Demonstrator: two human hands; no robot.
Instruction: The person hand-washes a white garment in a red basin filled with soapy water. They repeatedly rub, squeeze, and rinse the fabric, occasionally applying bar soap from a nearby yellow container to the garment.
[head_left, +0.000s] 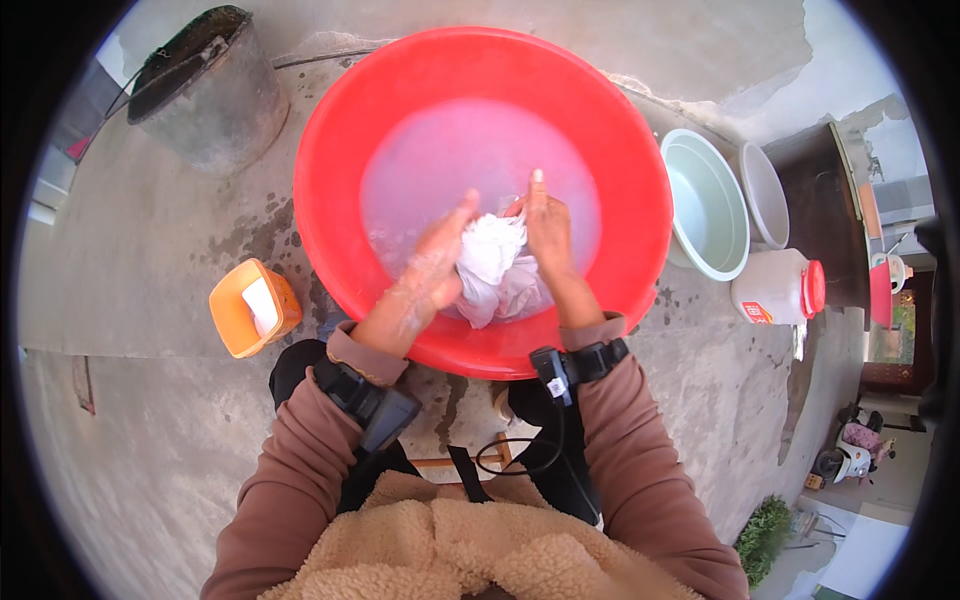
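A bunched, wet white cloth (491, 251) is held between my two hands over a large red plastic basin (480, 67). Cloudy water (450, 157) fills the basin's bottom, and the cloth's lower folds hang into it near the front wall. My left hand (439, 259), wet and slightly blurred, presses against the cloth's left side; some of its fingers are hidden. On the other side, my right hand (547, 225) grips the cloth's upper right part with its thumb pointing up. The fingers curled beneath that hand are partly covered.
An orange tub (289, 311) with a white item inside stands left of the basin. A worn bucket (217, 112) is at the back left. To the right are a pale green basin (705, 202), a grey basin (765, 195) and a red-lidded plastic jar (776, 285). A cable (517, 471) hangs near my lap.
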